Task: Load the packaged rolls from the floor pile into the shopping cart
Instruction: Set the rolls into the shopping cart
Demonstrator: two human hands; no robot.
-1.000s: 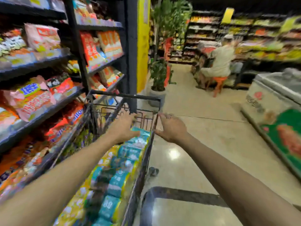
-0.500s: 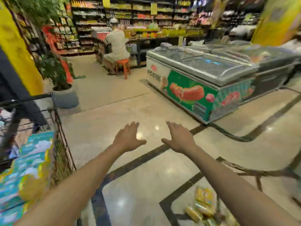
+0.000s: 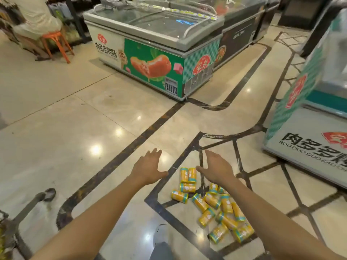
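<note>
- Head view looks down on a glossy cream tiled floor (image 3: pixel 56 128) crossed by dark inlaid bands.
- A long chest freezer (image 3: pixel 150 59) with a glass lid and a green picture panel stands on the far side of the floor.
- A second freezer (image 3: pixel 309 128) with bold printed lettering stands at the right edge, well apart from the first.
- Both bare forearms reach forward from the bottom corners, side by side.
- A seated person (image 3: pixel 37 17) is on an orange stool (image 3: pixel 56 44) at top left, far from everything else.
- Yellow-and-teal packaged rolls (image 3: pixel 216 207) lie scattered in a loose pile on the floor, below and right of centre, some touching or overlapping.
- Only a dark corner of the shopping cart (image 3: pixel 11 231) shows at lower left, with a wheel (image 3: pixel 49 194) on the tiles; it is well apart from the pile.
- The left hand (image 3: pixel 148 169) is palm down, fingers straight, thumb out, holding nothing.
- The right hand (image 3: pixel 216 169) is likewise flat and empty, above the pile's far end.
- A grey shoe (image 3: pixel 162 233) stands beside the pile.
</note>
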